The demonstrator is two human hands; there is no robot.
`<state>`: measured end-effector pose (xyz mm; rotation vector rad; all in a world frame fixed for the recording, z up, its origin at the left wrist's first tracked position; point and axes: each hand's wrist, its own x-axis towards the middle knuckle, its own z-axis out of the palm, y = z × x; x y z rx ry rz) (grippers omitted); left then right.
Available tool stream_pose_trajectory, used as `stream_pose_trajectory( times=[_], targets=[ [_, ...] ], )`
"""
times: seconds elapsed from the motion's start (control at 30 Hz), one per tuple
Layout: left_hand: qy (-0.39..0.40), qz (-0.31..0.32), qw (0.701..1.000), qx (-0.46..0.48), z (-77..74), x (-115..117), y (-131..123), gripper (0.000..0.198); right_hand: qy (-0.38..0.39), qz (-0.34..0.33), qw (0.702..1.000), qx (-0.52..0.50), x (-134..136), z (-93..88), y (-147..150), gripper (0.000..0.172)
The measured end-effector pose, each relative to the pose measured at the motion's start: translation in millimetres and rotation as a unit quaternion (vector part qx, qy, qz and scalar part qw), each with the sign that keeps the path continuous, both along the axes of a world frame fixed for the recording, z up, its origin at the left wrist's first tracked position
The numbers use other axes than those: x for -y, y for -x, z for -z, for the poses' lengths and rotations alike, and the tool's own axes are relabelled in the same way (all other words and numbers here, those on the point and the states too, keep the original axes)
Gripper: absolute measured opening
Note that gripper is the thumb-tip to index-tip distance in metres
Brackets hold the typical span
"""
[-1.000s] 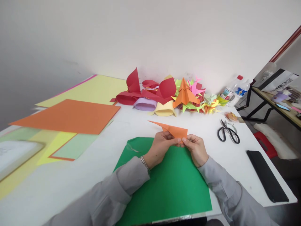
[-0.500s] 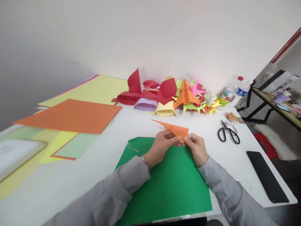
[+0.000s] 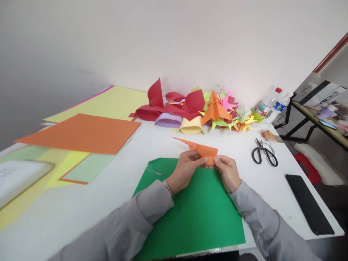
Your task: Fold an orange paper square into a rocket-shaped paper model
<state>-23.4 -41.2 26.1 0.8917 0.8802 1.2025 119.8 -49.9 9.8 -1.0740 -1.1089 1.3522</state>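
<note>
Between my two hands is a small folded orange paper [image 3: 205, 151], with a long thin point reaching to the upper left. My left hand [image 3: 186, 169] pinches its lower left part, thumb in front and fingers behind. The lower right corner is gripped by my right hand [image 3: 227, 172] between thumb and fingers. Both hands are over the upper part of a green sheet [image 3: 201, 214] that lies on the white table [image 3: 108, 203]. The fingertips behind the paper are partly hidden.
Orange sheet [image 3: 84, 133] and pale sheets lie at the left, beside a white box [image 3: 21, 177]. Red paper shapes [image 3: 154, 99] and an orange folded plane [image 3: 214, 108] stand along the wall. Scissors [image 3: 263, 152], a black phone-like slab [image 3: 308, 203] and bottles [image 3: 277, 107] are at the right.
The orange paper's thin point has shifted slightly left, and the paper is turned a little. My right thumb has moved slightly on its edge. My left hand has hardly moved.
</note>
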Motion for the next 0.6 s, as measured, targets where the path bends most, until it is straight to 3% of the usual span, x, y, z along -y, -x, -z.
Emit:
stream_pose_trajectory(
  times=[0.23,0.43,0.6],
  targets=[
    [0.033,0.022,0.996,0.077,0.6,-1.4,1.2,0.025,-0.030,0.015,0.999,0.033,-0.2,1.8,-2.5,0.028],
    [0.003,-0.007,1.000,-0.009,0.4,0.1,-0.3,0.021,-0.032,0.018,0.997,0.062,1.3,-3.8,-1.2,0.029],
    [-0.009,-0.010,1.000,-0.022,0.8,-0.9,0.0,0.021,-0.025,0.017,0.997,0.070,1.5,-6.6,-1.1,0.029]
  ],
)
